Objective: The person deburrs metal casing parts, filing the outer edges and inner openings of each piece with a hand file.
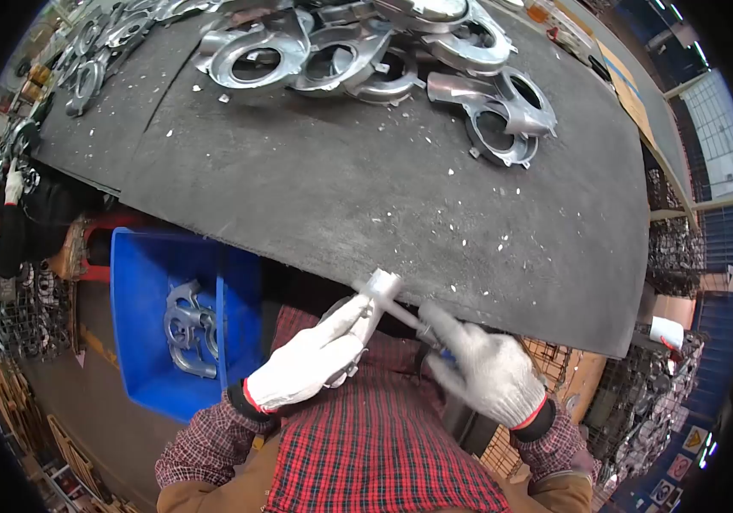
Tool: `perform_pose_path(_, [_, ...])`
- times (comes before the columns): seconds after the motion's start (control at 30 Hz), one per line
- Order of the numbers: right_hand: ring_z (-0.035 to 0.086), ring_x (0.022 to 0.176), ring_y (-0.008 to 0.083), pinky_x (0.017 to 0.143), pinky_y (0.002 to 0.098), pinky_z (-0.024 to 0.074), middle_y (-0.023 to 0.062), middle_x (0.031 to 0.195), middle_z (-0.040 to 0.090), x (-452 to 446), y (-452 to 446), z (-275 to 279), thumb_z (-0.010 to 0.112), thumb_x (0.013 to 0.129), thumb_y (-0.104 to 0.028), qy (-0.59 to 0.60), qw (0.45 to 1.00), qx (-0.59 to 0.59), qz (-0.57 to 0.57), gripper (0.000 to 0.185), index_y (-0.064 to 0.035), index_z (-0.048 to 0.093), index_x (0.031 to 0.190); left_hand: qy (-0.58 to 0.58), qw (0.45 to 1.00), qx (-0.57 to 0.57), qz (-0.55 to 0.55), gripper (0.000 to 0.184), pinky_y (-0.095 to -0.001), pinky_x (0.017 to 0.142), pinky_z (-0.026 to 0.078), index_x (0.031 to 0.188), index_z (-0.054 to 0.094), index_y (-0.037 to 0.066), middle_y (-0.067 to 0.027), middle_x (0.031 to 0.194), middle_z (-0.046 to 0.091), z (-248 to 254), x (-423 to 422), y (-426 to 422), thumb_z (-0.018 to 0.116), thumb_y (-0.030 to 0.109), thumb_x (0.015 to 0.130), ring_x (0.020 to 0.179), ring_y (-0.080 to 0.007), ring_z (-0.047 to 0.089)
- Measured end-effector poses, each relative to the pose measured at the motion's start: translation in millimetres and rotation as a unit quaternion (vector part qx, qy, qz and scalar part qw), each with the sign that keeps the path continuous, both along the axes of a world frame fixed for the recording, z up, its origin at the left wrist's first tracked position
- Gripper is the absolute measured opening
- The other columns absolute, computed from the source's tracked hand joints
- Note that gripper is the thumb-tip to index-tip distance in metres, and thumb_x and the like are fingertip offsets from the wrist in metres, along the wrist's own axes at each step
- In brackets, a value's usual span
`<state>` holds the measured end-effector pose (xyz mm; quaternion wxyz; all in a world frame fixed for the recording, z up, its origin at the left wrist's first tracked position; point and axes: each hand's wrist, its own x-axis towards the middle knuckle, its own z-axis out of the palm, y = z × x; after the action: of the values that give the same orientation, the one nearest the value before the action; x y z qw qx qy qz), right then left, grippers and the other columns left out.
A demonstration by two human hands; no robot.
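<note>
My left hand [308, 366], in a white knit glove with a red cuff edge, is closed around a silvery metal casting [387, 279]. The casting's tubular end points up at the table's near edge, and the glove hides most of the rest. My right hand [499, 376], gloved the same way, grips a thin metal hand tool [402, 315] smeared by motion. The tool's shaft crosses the casting's end; whether it is a file or a scraper I cannot tell.
Silvery ring-shaped castings [255, 64] are piled along the far side of the dark table [298, 179], among scattered pale chips. A blue bin [140, 342] at lower left holds several castings. At far left a co-worker's gloved hand [14, 185] shows. Wire cages [648, 410] stand at right.
</note>
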<state>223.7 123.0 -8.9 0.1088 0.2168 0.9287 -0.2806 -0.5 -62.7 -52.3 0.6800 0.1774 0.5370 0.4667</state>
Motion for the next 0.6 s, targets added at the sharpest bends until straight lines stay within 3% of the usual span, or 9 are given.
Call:
perform_pose_path(0.1, [0.078,0.067,0.0315,0.057,0.0435,0.0658,0.0171,0.087,0.075,4,-2,6,0.077,0.100,-0.028,-0.012,0.999,-0.010,-0.030,0.073,-0.0193,0.046,0.166,-0.031,0.999,-0.020,0.024,0.072,-0.0246,0.063,0.046,0.178,0.025,0.007,0.0009,0.092,0.056,2,5,6,0.052,0.037,0.119,0.073,-0.0065,0.051])
perform_pose_path(0.17, [0.079,0.070,0.0351,0.058,0.0433,0.0662,0.0180,0.088,0.075,8,-9,6,0.077,0.100,-0.028,-0.021,0.999,-0.038,-0.023,0.074,-0.0186,0.046,0.166,-0.047,0.998,-0.039,0.002,0.087,-0.0254,0.067,0.049,0.181,0.018,0.010,-0.0035,0.104,0.061,9,-1,7,0.062,0.039,0.111,0.078,-0.0068,0.053])
perform_pose_path(0.23, [0.080,0.072,0.0356,0.061,0.0433,0.0670,0.0179,0.090,0.077,8,-4,5,0.076,0.100,-0.028,-0.027,0.999,-0.027,-0.023,0.073,-0.0173,0.046,0.165,-0.054,0.997,-0.053,-0.004,0.088,-0.0252,0.067,0.049,0.180,0.018,0.010,-0.0035,0.103,0.061,8,-2,9,0.062,0.041,0.111,0.077,-0.0065,0.053])
perform_pose_path(0.37, [0.082,0.083,0.0357,0.068,0.0452,0.0686,0.0182,0.106,0.081,4,10,0,0.075,0.101,-0.030,-0.018,0.999,-0.028,-0.040,0.072,-0.0143,0.046,0.164,-0.066,0.997,-0.031,0.007,0.094,-0.0254,0.065,0.048,0.180,0.019,0.010,-0.0055,0.105,0.064,20,-2,17,0.066,0.047,0.108,0.075,-0.0067,0.053])
perform_pose_path(0.43, [0.081,0.100,0.0417,0.083,0.0493,0.0691,0.0234,0.120,0.079,0,16,4,0.077,0.097,-0.021,-0.023,0.994,-0.069,-0.082,0.074,-0.0132,0.046,0.163,-0.033,0.999,-0.032,-0.002,0.095,-0.0253,0.064,0.049,0.180,0.017,0.011,-0.0068,0.107,0.065,8,-1,10,0.067,0.048,0.108,0.072,-0.0070,0.052])
perform_pose_path(0.5, [0.082,0.100,0.0413,0.082,0.0483,0.0691,0.0226,0.120,0.079,0,20,-1,0.077,0.097,-0.021,-0.017,0.993,-0.070,-0.096,0.074,-0.0138,0.045,0.163,-0.003,0.999,-0.034,-0.015,0.097,-0.0253,0.064,0.050,0.181,0.016,0.012,-0.0080,0.109,0.066,6,-2,7,0.068,0.049,0.108,0.070,-0.0074,0.052])
perform_pose_path(0.6, [0.081,0.101,0.0419,0.085,0.0488,0.0687,0.0220,0.120,0.080,-2,28,5,0.077,0.097,-0.020,-0.018,0.992,-0.066,-0.108,0.073,-0.0142,0.047,0.163,-0.064,0.997,-0.041,-0.001,0.098,-0.0250,0.064,0.051,0.181,0.011,0.012,-0.0090,0.113,0.067,9,-7,12,0.068,0.047,0.108,0.070,-0.0078,0.053])
